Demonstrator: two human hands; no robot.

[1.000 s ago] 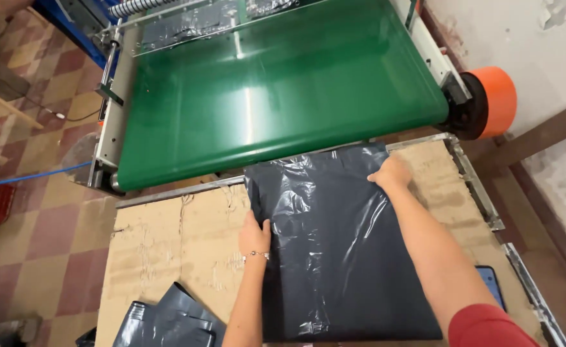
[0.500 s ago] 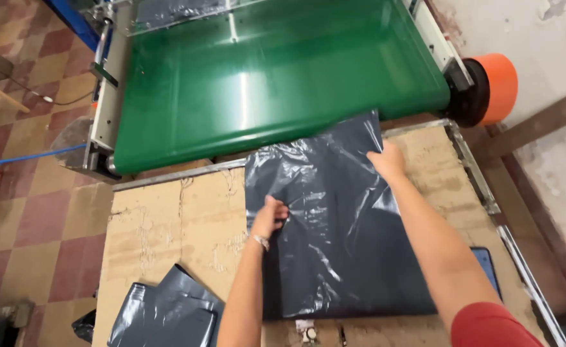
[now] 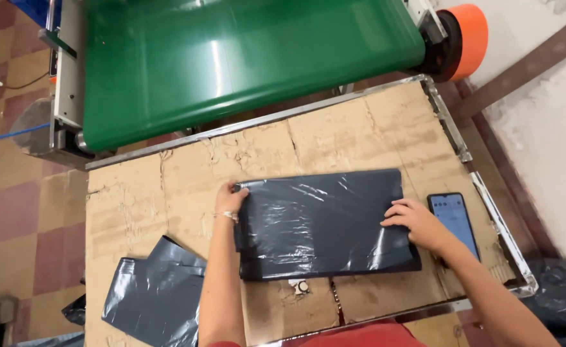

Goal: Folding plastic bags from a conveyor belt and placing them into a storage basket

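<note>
Folded now from tall sheet into a wide band at centre frame: grey plastic bag (image 3: 325, 222) on counter (image 3: 135, 199). Left hand (image 3: 230, 200) pinching left edge, right hand (image 3: 418, 222) spread flat on right end. Thin, limp, probably slippery; best gripped at edges.

1. There is one view only, from a camera worn on the person's head, so no second view overlaps it
2. It looks steeply down and forward over the cardboard-topped desk (image 3: 167, 193), with the green conveyor belt (image 3: 244, 58) across the top of the frame
3. It sits close: both forearms enter from the bottom edge, and the desk fills most of the picture
4. Tiled floor (image 3: 19, 212) shows along the left, a pale wall (image 3: 553, 109) on the right
</note>
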